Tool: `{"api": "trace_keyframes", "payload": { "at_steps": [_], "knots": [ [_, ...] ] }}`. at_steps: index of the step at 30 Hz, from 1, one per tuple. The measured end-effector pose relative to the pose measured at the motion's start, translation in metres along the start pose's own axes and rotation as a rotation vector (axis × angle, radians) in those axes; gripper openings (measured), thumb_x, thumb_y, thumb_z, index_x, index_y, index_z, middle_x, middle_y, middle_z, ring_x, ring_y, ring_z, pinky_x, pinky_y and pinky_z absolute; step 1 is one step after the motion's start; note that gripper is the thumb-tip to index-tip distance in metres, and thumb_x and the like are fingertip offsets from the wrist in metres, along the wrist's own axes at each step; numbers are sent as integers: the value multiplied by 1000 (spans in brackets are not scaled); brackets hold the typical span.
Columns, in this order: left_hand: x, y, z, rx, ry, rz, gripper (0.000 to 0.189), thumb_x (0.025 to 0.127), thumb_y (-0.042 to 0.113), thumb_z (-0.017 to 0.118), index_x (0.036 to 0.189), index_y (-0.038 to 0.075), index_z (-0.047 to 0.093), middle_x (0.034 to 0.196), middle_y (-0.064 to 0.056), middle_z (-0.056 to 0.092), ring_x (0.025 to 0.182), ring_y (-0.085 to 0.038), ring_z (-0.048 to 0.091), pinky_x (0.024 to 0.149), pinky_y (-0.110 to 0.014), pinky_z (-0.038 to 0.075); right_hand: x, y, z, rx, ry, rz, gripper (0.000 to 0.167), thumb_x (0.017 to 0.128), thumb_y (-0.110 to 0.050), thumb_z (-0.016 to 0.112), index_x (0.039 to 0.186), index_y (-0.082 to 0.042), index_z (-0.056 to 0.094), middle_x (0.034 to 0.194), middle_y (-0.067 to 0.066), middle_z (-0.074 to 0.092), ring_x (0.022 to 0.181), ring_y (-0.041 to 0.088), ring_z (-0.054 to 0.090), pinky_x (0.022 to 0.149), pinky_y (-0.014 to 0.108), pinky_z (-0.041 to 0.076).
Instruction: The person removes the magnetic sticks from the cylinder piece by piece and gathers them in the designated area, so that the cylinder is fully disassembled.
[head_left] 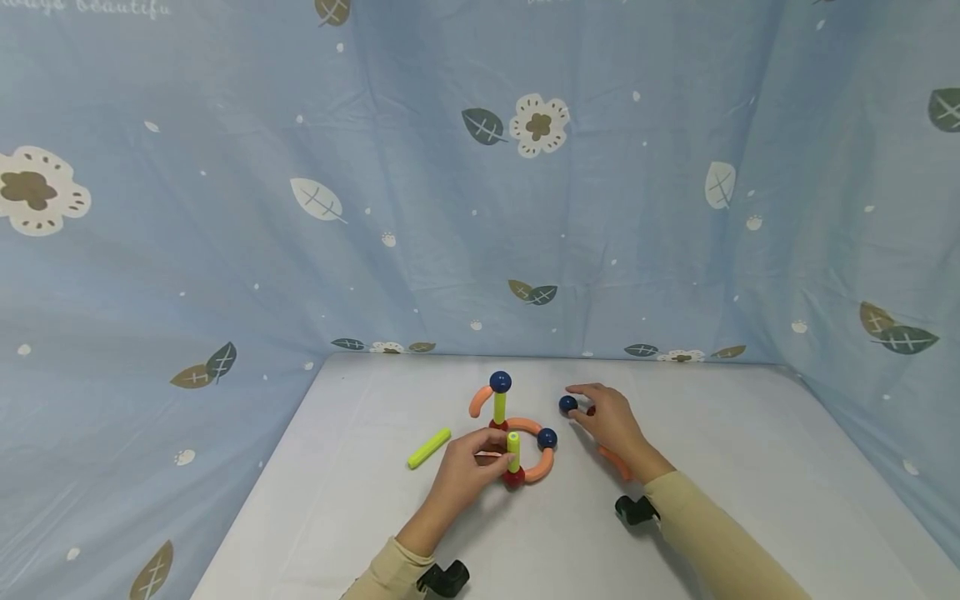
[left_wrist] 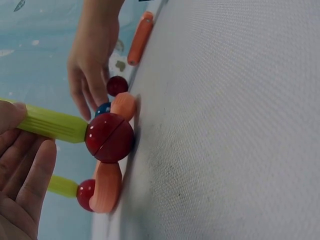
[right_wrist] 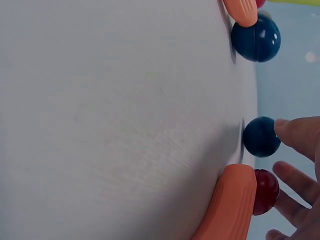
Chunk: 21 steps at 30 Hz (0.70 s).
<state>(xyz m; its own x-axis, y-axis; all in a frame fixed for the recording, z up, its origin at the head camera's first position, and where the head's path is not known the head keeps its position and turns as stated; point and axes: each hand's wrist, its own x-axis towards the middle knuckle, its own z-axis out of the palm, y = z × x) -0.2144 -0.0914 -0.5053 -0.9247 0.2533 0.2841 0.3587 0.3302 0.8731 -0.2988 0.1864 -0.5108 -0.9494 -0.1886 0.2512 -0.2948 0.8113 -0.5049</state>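
My left hand (head_left: 467, 471) pinches an upright lime-green rod (head_left: 513, 450) between thumb and fingers. The rod's lower end meets a red ball (left_wrist: 110, 137) in a ring of curved orange pieces (head_left: 542, 467). Another blue ball (head_left: 547, 437) sits on the ring's right side. Behind the left hand, a second lime rod (head_left: 499, 408) stands on the ring with a blue ball (head_left: 500, 382) on top. My right hand (head_left: 611, 421) reaches over a loose blue ball (right_wrist: 262, 137), thumb tip against it, the other fingers spread apart. A red ball (right_wrist: 266, 192) lies beneath those fingers.
A loose lime rod (head_left: 429, 448) lies on the white table (head_left: 337, 500) left of the ring. One curved orange piece (head_left: 480, 402) slants beside the rear rod. Under the right wrist lies another orange piece (head_left: 615, 462). A patterned blue cloth (head_left: 420, 208) hangs behind the table.
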Motion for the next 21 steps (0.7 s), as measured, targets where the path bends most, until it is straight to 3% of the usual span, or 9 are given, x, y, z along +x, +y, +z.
{"api": "trace_keyframes", "payload": {
  "at_steps": [6,9,16,21],
  "knots": [
    [0,2,0,-8,-7,-26,22,91,18,78,112,14,73,107,1,73,101,-16,70,83,-21,57,-10,-4,-1,50,15,-1,43,91,-17,78,131,-12,68,133,18,62,123,41,57,102,60,46],
    [-1,2,0,-2,-5,-28,22,91,17,78,112,14,73,107,1,73,101,-17,70,83,-21,57,-15,-7,0,63,34,-9,40,91,-17,78,129,-13,69,132,16,63,121,39,58,101,59,47],
    [-1,2,0,-13,-13,-24,20,92,19,77,112,16,73,108,3,73,101,-14,70,83,-21,57,-26,-18,-1,135,89,-78,36,89,-9,78,125,-10,71,125,12,65,104,32,62,85,46,53],
    [-1,3,0,-2,-15,-32,20,93,21,77,113,17,73,108,4,73,101,-13,70,83,-21,57,-35,-27,-3,122,106,-108,36,88,-10,80,123,-12,72,126,10,66,114,32,62,92,48,55]
  ]
}}
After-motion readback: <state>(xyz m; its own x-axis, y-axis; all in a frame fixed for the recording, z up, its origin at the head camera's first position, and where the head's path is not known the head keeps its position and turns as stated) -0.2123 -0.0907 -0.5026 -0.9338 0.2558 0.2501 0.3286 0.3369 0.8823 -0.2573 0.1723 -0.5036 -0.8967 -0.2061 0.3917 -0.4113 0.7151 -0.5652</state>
